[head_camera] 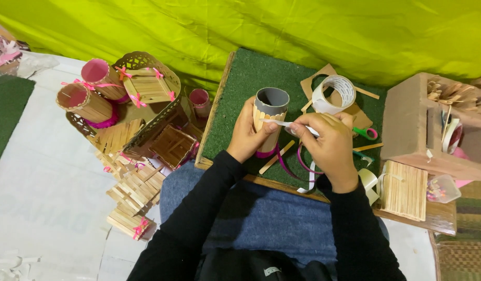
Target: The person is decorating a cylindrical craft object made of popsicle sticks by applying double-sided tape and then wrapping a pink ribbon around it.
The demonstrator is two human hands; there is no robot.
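Widest thing in view, the yellow-green cloth backdrop, draped across the whole top. Below it, white sheeting covers the floor on the left. Centre stage is the green turf board, wooden-edged, resting across the person's lap on a blue-grey cushion.

To the right, a cardboard box stuffed with wooden sticks, and in front of it a flat mat of glued sticks beside a small clear tub. To the left, a heap of finished stick crafts: little baskets and ladder-like stacks with pink bows, plus 2 stick-clad cups with pink insides.

Now the hands. The left hand is wrapped around a grey tube partly clad in wooden sticks, held upright just above the turf board, fingers curled firmly round its side, thumb near the front. The right hand pinches a thin white strip between thumb and fingertips, a narrow tight grip, the strip's free end reaching across to touch the tube near the left thumb.

Smaller bits: a roll of white tape stands on a cardboard scrap just behind the right hand. Pink ribbon loops under the wrists, a loose stick lies beside the tube's pink base, and green-handled scissors peek out right of the knuckles.
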